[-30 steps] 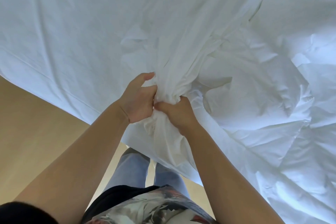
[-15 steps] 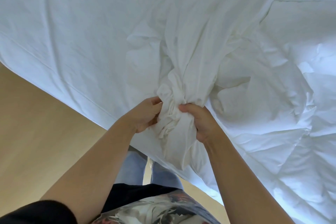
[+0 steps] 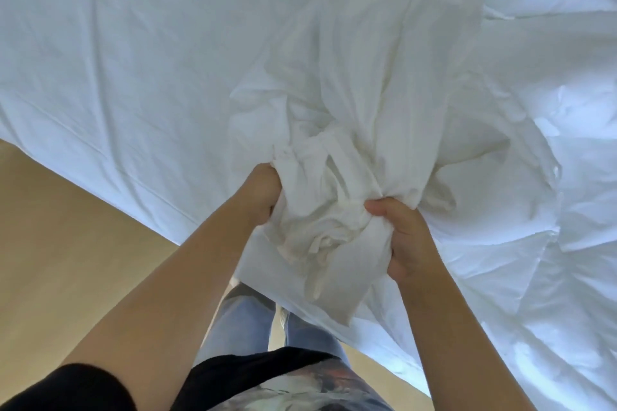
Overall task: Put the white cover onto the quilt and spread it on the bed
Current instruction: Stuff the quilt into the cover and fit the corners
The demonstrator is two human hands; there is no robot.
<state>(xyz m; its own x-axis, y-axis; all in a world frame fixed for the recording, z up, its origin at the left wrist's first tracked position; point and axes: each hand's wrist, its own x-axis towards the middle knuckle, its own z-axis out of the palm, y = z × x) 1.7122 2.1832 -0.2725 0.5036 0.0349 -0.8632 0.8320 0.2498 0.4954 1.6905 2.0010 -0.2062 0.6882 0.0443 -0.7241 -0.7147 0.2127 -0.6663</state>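
The white cover (image 3: 350,103) lies in long folds across the bed and is gathered into a bunch (image 3: 320,210) at the near edge. My left hand (image 3: 258,192) grips the left side of that bunch. My right hand (image 3: 405,237) grips its right side, thumb on top, a hand's width from the left. A crumpled white quilt (image 3: 541,197) covers the right part of the bed. A loose flap of the cover hangs down below the bunch, over the bed's edge.
The bed sheet (image 3: 117,77) stretches smooth to the left and far side. Its near edge runs diagonally from the left down to the lower right. Tan wooden floor (image 3: 66,260) lies on my side, with my legs in blue jeans (image 3: 240,324) close to the bed.
Both hands have drawn the gathered cover toward me and moved apart. The bunch between them has grown larger and looser.
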